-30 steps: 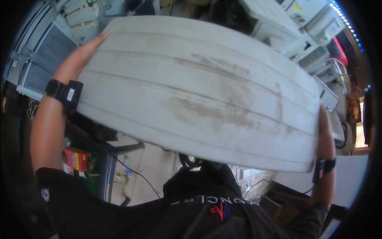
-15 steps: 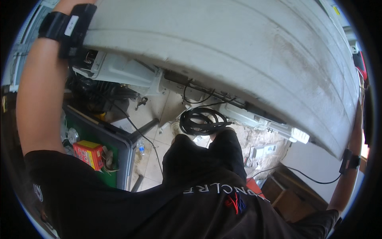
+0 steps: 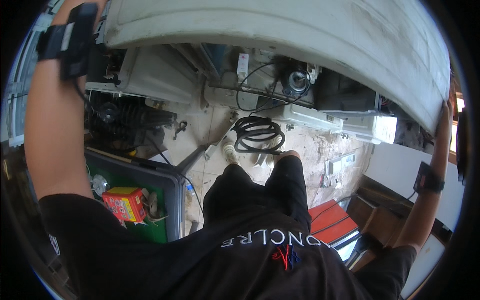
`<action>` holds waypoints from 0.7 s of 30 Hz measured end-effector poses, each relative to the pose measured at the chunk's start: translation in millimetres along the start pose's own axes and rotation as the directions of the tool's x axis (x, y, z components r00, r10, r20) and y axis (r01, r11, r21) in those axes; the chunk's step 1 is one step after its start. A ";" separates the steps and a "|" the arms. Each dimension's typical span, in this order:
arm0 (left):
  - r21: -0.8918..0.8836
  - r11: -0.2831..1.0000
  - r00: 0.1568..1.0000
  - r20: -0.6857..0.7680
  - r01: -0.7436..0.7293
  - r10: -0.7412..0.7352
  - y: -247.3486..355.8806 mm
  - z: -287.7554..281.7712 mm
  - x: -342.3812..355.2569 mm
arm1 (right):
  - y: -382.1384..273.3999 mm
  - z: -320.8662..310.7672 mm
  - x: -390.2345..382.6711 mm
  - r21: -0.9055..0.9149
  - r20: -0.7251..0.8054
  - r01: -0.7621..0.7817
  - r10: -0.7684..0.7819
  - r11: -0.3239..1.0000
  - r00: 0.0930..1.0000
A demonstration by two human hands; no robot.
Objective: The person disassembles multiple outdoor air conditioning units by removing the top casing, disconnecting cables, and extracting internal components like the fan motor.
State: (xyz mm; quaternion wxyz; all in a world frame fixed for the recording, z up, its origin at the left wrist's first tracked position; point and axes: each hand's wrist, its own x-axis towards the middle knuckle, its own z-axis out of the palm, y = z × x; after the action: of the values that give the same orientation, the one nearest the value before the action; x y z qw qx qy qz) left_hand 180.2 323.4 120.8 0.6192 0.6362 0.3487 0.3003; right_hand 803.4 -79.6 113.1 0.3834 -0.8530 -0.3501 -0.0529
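Observation:
A large, grimy off-white appliance casing (image 3: 270,25) with ribbed lines spans the top of the view, raised between my arms. My right hand (image 3: 445,114) is at its right edge, fingers closed against the rim and partly hidden. My left arm reaches up along the casing's left side; that hand lies beyond the upper edge of the picture. Below the casing's lower edge an opened machine shows a round motor-like part (image 3: 297,81), loose dark wires (image 3: 240,95) and a white tag-like piece (image 3: 243,67).
A coiled black hose (image 3: 258,135) lies on the tiled floor by my shoes (image 3: 229,152). To the left, a grey-rimmed table (image 3: 172,200) with a green top carries a red and yellow box (image 3: 123,204). At lower right are a red case (image 3: 330,220) and brown wooden pieces (image 3: 377,220).
The casing has moved up and away from my body, uncovering more of the machine's inside. My right arm has shifted, and its hand now shows at the casing's edge.

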 end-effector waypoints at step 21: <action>0.951 -0.044 0.767 0.273 -0.305 0.581 -29.8 164.7 -104.2 | -65.3 16.2 1.1 -0.072 0.290 0.057 -0.034 0.996 0.957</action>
State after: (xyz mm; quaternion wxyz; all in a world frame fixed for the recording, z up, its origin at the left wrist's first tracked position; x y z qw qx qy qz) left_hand 252.1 142.8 87.6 -0.1222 0.9154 0.2918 0.2488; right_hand 759.7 -37.7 142.4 0.2926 -0.8580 -0.4192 0.0492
